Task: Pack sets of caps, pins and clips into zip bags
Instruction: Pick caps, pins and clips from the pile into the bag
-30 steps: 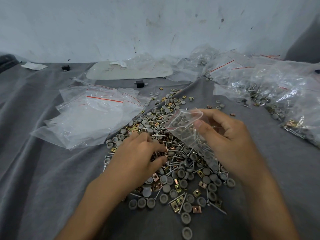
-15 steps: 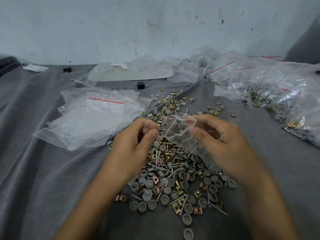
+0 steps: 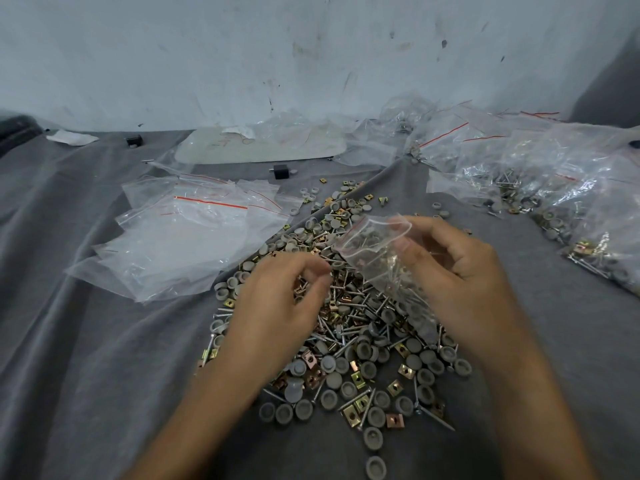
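1. Filling step: right hand [image 3: 460, 271] pinches the part-filled zip bag [image 3: 377, 251] open over the parts pile [image 3: 363, 362], mid-scene.
2. Left hand [image 3: 277, 306] curled beside the bag mouth; can't tell if it holds parts.
3. Next, likely: line up with the mouth and drop parts in.

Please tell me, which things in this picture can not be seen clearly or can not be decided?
All in the head view:
- Whether the left hand pinches a part: its curled fingers and blur hide it.
- Contents of the zip bag in the right hand: crumpled, glaring plastic prevents counting.
- Pile: parts under both hands are hidden.
- Filled bags: cut off by the right edge.
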